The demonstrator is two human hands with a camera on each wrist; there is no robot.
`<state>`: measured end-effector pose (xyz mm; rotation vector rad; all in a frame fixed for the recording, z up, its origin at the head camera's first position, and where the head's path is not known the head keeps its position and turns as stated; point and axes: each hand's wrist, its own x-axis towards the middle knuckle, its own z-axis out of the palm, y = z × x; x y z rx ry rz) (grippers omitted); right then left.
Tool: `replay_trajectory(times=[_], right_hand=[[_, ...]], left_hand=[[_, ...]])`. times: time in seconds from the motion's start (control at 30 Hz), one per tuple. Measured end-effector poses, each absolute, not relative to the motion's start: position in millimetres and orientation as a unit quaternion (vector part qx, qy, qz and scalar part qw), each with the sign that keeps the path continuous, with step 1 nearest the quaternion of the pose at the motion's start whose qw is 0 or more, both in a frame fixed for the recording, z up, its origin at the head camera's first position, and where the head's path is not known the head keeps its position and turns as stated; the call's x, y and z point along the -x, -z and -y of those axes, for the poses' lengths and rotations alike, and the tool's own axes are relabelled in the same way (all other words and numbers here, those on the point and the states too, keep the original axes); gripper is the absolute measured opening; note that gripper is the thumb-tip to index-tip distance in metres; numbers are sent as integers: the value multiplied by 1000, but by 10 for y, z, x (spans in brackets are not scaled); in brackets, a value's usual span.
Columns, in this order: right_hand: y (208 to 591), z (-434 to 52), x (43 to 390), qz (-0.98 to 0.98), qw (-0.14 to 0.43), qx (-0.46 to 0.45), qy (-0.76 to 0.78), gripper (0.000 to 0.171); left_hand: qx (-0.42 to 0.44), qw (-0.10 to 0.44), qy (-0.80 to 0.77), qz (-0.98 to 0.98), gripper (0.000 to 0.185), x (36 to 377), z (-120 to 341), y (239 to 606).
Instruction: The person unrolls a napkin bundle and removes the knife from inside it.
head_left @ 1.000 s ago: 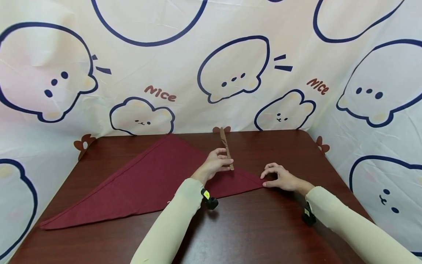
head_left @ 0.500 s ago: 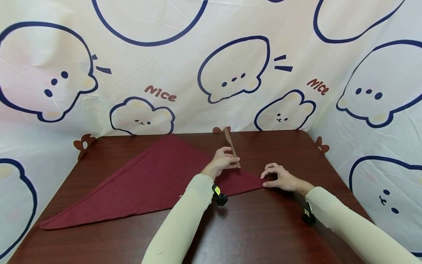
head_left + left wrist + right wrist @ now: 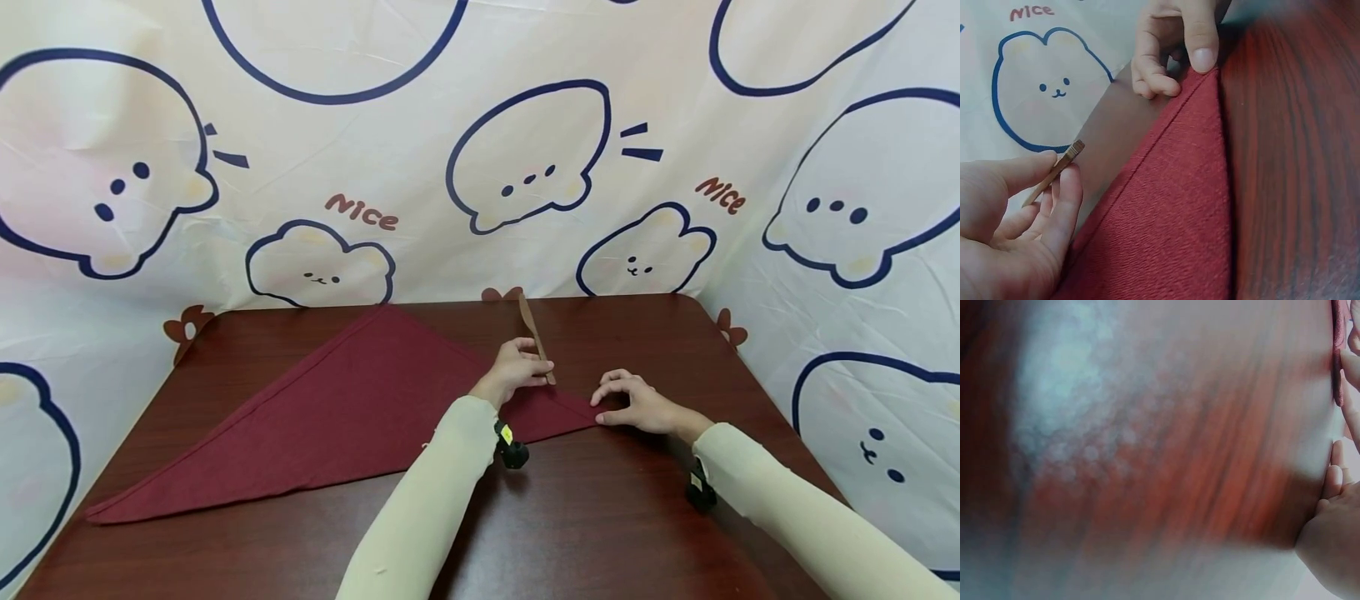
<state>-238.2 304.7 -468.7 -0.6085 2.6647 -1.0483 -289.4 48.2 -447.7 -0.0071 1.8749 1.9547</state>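
A dark red cloth (image 3: 352,408), folded into a triangle, lies flat on the brown table (image 3: 600,533). My left hand (image 3: 534,372) pinches a thin wooden stick (image 3: 531,325) between thumb and fingers, just above the cloth's right part. In the left wrist view the stick (image 3: 1070,155) pokes out of the left hand (image 3: 1054,181) over the cloth (image 3: 1172,212). My right hand (image 3: 611,408) has curled fingers and holds the cloth's right corner down, with the right hand's thumb (image 3: 1202,53) on the tip. The right wrist view is blurred, with the right hand (image 3: 1337,537) at the edge.
A white sheet with printed cartoon faces (image 3: 525,167) hangs close behind and beside the table. The table's rounded far right corner (image 3: 693,304) is near my right hand. Bare wood (image 3: 225,550) lies in front of the cloth. Small black cameras (image 3: 513,454) sit on both wrists.
My left hand has carried the stick to the right, closer to my right hand. The right hand has stayed on the cloth's corner.
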Motion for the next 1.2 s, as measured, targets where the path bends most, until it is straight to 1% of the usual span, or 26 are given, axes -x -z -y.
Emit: replay_trajectory(times=[0.4,0.63,0.93,1.07,1.2], right_hand=[[4690,-3053,2382,-905,109,204,356,15],[4687,-3048,2377,-904,109,206,358,15],[4684,-3044,2376,-904,111,206,358,15],[4683,-3044,2374,-904,108,208,359,15],[4683,-3044,2373,-904,108,206,359,15]], left_hand=[[-1,166,-655,-737,66,2807,-612,4492],[18,153,-634,-757,64,2788,-640,4475],[10,130,-620,-773,60,2815,-673,4524],[12,125,-621,-774,56,2828,-684,4535],[9,123,-625,-771,47,2824,-683,4520]])
